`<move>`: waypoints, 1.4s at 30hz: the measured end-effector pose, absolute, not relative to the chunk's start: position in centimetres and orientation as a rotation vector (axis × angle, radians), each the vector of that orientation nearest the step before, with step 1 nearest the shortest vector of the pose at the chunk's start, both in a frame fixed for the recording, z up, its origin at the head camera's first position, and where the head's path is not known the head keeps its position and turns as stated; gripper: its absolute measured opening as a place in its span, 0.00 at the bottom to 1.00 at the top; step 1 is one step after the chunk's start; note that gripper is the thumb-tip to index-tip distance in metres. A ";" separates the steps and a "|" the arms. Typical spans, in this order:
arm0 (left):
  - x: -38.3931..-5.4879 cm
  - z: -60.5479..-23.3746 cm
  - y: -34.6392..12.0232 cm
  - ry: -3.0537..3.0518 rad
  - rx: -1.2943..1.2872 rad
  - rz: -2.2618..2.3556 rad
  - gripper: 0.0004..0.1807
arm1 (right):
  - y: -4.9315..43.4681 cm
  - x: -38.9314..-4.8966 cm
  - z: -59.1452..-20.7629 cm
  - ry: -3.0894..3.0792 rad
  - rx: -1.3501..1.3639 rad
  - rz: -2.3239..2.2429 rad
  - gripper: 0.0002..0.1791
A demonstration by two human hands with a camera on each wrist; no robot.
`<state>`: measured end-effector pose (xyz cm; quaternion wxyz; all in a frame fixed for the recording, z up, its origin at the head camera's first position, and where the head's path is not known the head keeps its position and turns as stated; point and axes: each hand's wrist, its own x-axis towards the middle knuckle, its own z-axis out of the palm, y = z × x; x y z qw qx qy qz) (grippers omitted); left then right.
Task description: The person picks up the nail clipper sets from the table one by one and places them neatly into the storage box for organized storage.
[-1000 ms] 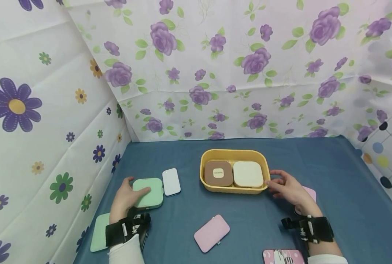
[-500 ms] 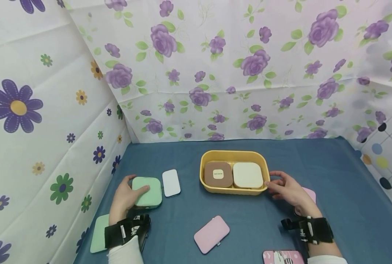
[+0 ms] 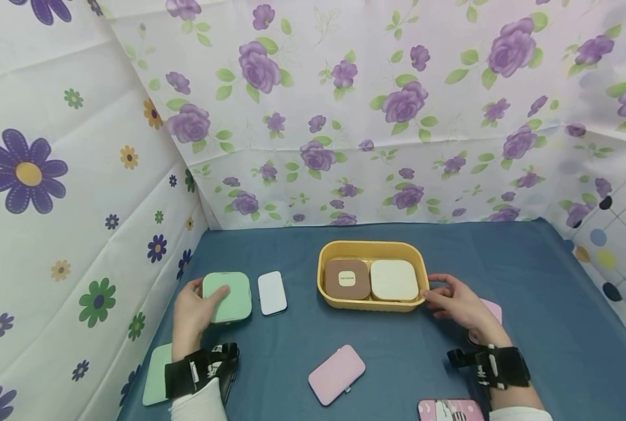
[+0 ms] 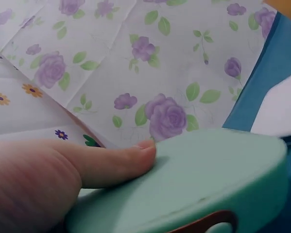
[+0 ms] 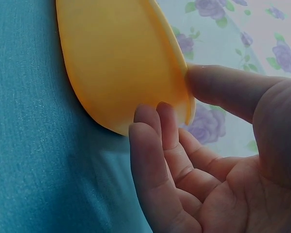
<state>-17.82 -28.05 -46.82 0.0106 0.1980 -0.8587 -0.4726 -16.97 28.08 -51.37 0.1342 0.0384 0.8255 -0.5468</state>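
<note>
My left hand (image 3: 193, 311) grips a mint-green square case (image 3: 231, 297) with rounded corners. In the left wrist view the thumb lies across the case's lid, and a brown strap (image 4: 208, 222) shows on its near side. The other left fingers are mostly hidden behind the case. My right hand (image 3: 461, 305) rests against the right end of a yellow basket (image 3: 344, 304). In the right wrist view the thumb touches the rim and the other fingers are loosely bent beside the end wall. Inside the basket sit a brown square case (image 3: 339, 295) and a cream one (image 3: 394, 280).
Right of the green case lies a white flat case (image 3: 272, 293). A pink case (image 3: 336, 375) lies front centre, and a pink patterned case (image 3: 450, 410) at the front edge. Another green case (image 3: 157, 374) is left of my left forearm; a pink item (image 3: 493, 310) is partly under my right hand.
My left hand has moved the green case slightly left and away from me, opening a wider gap to the white case. The right hand stays at the basket.
</note>
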 end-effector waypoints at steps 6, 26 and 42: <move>-17.8 -46.3 -27.7 -2.540 0.648 -1.467 0.45 | 28.0 -16.9 -51.3 2.380 0.123 -1.590 0.42; -18.7 -46.3 -22.2 -2.182 0.393 -1.964 0.38 | 28.1 -17.1 -51.3 2.373 0.125 -1.594 0.43; -20.0 -46.6 -13.1 -2.073 0.175 -2.381 0.35 | 28.1 -17.2 -51.5 2.344 0.162 -1.638 0.43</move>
